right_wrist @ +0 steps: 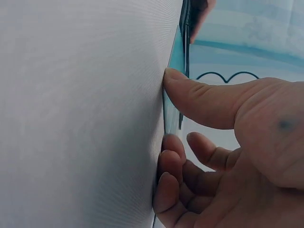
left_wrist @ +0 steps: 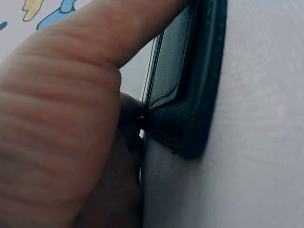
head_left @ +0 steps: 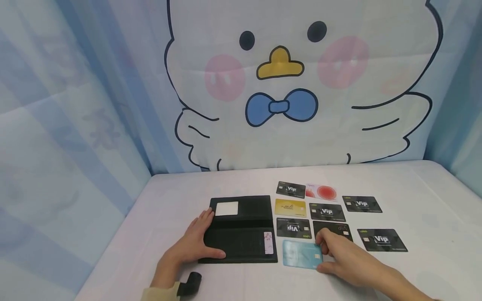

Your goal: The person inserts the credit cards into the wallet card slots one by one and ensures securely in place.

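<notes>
A black card wallet (head_left: 241, 240) lies spread flat on the table, with a white patch in its upper half and a small floral strip at lower right. Across its left edge rests my left hand (head_left: 193, 242), fingers extended and thumb on the lower half. The left wrist view shows the thumb over the wallet's corner (left_wrist: 180, 128). My right hand (head_left: 342, 259) pinches the right end of a light blue card (head_left: 301, 253) between thumb and curled index finger. In the right wrist view, the thumb (right_wrist: 199, 97) meets the card's edge (right_wrist: 177, 54) close over the tabletop.
Right of the wallet lie a gold card (head_left: 290, 207), a red-and-white card (head_left: 321, 192) and several black Vip cards, one (head_left: 333, 229) partly behind my right hand. Farther right is another black card (head_left: 382, 240). A patterned curtain (head_left: 278, 142) hangs behind the white table (head_left: 433, 200).
</notes>
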{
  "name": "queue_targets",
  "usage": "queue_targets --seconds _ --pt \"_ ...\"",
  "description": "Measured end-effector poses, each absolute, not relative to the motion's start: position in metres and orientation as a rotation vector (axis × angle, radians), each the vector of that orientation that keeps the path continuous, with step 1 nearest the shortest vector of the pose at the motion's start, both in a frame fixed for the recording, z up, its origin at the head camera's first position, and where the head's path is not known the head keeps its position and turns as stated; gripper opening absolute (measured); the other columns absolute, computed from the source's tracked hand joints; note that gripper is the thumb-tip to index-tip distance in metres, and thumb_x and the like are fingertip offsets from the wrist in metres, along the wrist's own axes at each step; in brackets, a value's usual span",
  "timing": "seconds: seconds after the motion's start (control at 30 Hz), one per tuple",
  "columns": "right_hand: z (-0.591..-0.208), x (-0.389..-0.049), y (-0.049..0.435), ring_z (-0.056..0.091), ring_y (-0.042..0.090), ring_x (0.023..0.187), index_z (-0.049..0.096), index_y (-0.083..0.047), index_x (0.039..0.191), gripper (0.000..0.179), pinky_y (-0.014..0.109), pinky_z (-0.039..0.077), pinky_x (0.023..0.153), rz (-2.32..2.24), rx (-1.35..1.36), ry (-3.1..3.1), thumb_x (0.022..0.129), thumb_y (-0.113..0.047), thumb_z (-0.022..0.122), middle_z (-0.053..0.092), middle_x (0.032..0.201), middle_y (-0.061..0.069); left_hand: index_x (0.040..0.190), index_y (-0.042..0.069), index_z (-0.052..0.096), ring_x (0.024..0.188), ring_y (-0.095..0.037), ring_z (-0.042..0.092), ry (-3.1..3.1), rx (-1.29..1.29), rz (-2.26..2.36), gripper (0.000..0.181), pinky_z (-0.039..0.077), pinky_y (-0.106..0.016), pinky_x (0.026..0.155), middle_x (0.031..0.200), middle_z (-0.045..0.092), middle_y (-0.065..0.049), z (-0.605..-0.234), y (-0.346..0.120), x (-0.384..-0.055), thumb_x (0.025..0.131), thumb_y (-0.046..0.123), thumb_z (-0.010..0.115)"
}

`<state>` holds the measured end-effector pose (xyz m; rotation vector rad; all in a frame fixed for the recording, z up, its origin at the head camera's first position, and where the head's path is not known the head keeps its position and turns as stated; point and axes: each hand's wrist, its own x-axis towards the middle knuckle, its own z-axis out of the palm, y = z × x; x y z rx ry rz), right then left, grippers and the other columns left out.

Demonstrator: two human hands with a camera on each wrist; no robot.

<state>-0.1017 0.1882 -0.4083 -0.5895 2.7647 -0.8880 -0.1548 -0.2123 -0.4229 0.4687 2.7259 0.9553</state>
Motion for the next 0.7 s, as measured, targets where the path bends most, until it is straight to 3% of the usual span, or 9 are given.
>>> queue_targets --seconds 0.27,0.53,0.7 --pt "-0.4072 -0.1013 0.1867 0.048 0.006 0.072 0.058 -0.002 0.119 0.054 0.025 0.04 0.06 -0.906 -0.502 2.728 0.078 -0.02 0.088 0.049 0.081 -0.004 0.158 -0.003 0.024 0.153 -0.034 0.005 2.717 0.443 0.965 0.121 0.002 -0.052 0.123 0.167 0.013 -0.017 -0.4231 -0.2115 -0.1553 0.071 0.05 0.089" --pt "-0.4062 -0.1013 0.1839 0.049 0.016 0.086 0.056 -0.008 0.112 0.053 0.033 0.048 0.074 -0.833 -0.408 2.757 0.075 -0.023 0.09 0.049 0.097 0.001 0.158 -0.003 0.023 0.153 -0.034 0.005 2.729 0.437 0.945 0.121 0.001 -0.051 0.123 0.167 0.013 -0.016 -0.4233 -0.2109 -0.1547 0.071 0.05 0.089" --pt "-0.407 -0.0998 0.1827 0.049 0.013 0.079 0.052 -0.008 0.113 0.054 0.028 0.045 0.065 -0.88 -0.435 2.748 0.075 -0.018 0.089 0.05 0.091 0.0 0.158 -0.002 0.023 0.153 -0.034 0.005 2.726 0.44 0.947 0.121 0.002 -0.052 0.123 0.167 0.013 -0.017 -0.4222 -0.2112 -0.154 0.071 0.05 0.089"
